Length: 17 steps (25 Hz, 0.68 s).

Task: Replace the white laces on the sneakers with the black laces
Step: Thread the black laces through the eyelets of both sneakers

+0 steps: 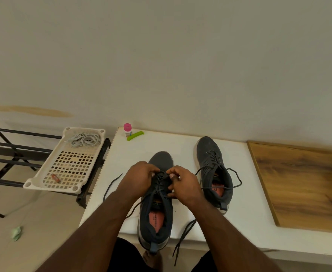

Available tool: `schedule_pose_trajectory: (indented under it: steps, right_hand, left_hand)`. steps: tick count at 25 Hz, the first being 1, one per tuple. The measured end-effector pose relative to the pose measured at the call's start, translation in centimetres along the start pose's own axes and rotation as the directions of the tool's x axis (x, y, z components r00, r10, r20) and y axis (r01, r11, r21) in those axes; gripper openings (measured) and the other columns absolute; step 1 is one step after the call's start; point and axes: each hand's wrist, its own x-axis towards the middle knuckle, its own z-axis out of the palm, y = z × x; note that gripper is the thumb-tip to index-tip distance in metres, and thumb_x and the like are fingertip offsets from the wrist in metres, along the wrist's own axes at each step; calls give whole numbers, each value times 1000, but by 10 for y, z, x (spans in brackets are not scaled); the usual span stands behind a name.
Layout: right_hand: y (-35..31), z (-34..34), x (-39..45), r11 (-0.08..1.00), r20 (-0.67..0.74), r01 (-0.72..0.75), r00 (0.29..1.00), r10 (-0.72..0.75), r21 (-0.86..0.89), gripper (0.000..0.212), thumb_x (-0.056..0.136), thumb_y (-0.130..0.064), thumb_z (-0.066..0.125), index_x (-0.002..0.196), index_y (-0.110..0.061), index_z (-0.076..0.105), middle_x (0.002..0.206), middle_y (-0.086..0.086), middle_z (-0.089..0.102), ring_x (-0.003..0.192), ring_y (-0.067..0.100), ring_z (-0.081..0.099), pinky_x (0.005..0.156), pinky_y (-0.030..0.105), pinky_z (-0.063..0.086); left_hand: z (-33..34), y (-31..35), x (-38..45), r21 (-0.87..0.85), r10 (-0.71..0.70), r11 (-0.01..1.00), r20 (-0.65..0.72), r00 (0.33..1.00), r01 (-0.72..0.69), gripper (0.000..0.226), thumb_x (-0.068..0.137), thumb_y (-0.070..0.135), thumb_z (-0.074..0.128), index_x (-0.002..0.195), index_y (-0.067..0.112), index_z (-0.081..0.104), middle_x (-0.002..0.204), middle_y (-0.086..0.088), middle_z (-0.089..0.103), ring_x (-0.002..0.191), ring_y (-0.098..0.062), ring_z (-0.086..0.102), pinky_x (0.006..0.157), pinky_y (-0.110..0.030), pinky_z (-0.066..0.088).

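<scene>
Pretty far along I'd say: far shoe [214, 169] on the white table [245, 222] already has its black lace in, white laces [85, 139] dumped in the plastic grid tray [43, 183]. Near shoe [155, 213], soft knit, half-laced; left hand [137, 178] and right hand [184, 185] both pinch the thin black lace [159, 185] mid-tongue.

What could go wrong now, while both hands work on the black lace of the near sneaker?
The near sneaker has its heel over the white table's front edge; a hard pull may tip it off. The loose lace end hanging past that edge could snag on the right hand or left hand.
</scene>
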Motion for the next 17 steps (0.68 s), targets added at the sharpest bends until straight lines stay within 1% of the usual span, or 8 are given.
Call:
schedule_pose_trajectory:
  steps: [3,5,7,10,12,14,16,17]
  right_hand:
    - [-1,0,2,1000,13,-8,1000,8,-13,25,103,-5,44,101,-18,65,87,7,63,72,18,66,67,40,64]
    - [0,0,2,1000,17,-2,1000,2,-24,26,103,-5,44,100,-20,64,88,6,62,74,19,66,67,40,64]
    - [3,1,3,999,18,7,1000,-6,-42,25,103,-5,43,101,-18,64,88,5,62,75,18,66,67,39,64]
    - [5,1,4,998,12,10,1000,-9,-64,24,104,-6,43,106,-16,65,89,5,62,76,19,66,67,38,64]
    - [5,1,6,996,12,8,1000,-7,-83,24,104,-6,44,106,-17,65,89,5,62,76,20,67,67,38,64]
    - [5,2,7,994,13,16,1000,-15,-108,22,102,-6,47,105,-18,65,89,4,63,76,20,68,66,38,64]
    - [5,3,7,991,20,32,999,-30,-130,19,101,-7,50,106,-18,66,89,3,64,76,19,69,66,37,64]
    - [5,3,7,989,20,43,999,-40,-141,18,101,-7,51,107,-17,66,90,3,64,76,19,69,65,36,64]
  left_hand:
    - [-6,0,10,91,55,994,87,995,-63,23,94,12,56,106,21,72,100,-4,62,93,-19,57,77,-24,38]
    - [-9,1,14,119,73,989,114,991,-87,15,91,9,55,92,21,65,92,-2,57,87,-19,53,75,-28,41]
    - [-7,2,15,94,69,992,102,992,-79,15,90,6,53,84,20,54,86,0,55,82,-18,51,71,-30,40]
    - [0,-6,12,-49,-17,999,29,999,18,13,93,6,52,89,18,55,85,1,60,78,-14,52,63,-22,38]
    - [-1,-8,10,-91,-19,996,35,999,22,11,93,8,54,92,18,58,87,2,61,80,-12,54,65,-21,39]
    - [-4,-8,9,-100,11,995,62,998,-5,11,92,10,58,94,21,62,90,2,63,85,-13,55,71,-24,41]
    - [-5,-5,8,-112,10,994,42,999,-5,13,92,10,59,88,23,62,90,2,64,86,-15,56,71,-23,42]
    - [-4,-4,7,-150,-11,989,16,1000,13,14,92,10,58,86,22,61,88,2,64,84,-16,58,70,-24,44]
